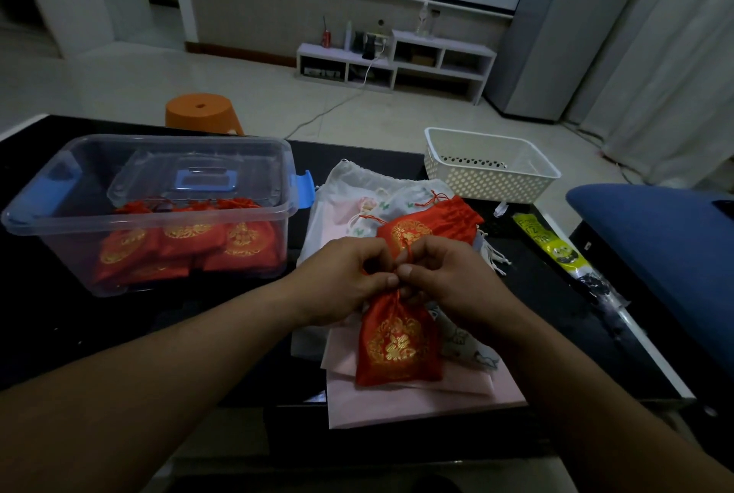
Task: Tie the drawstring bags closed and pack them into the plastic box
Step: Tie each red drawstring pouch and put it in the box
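- The drawstring bag (398, 341) being worked on is shiny red cloth with a round gold emblem on its upward face. Its neck is gathered into pleats.
- It lies on a pile of pale bags (413, 401), pink and white, at the middle of the black bench (59, 333), just in front of the person.
- Its long axis runs away from the person. The gathered neck points to the far side, up into the hands, and the flat bottom is nearest the camera.
- The left hand (344, 278) and right hand (443, 280) meet over the neck, thumbs tip to tip. The curled fingers of each pinch the red cord.
- Both forearms come in from the lower corners and converge on the bag, backs of the hands up.
- A second red bag (431, 225) lies just beyond the hands on the same pile, its neck towards the far right.
- The clear plastic box (59, 254) stands to the left with several red bags (186, 242) lying in it. Its lid (190, 178) is propped inside.
- A white perforated basket (476, 179) sits at the far right of the bench.
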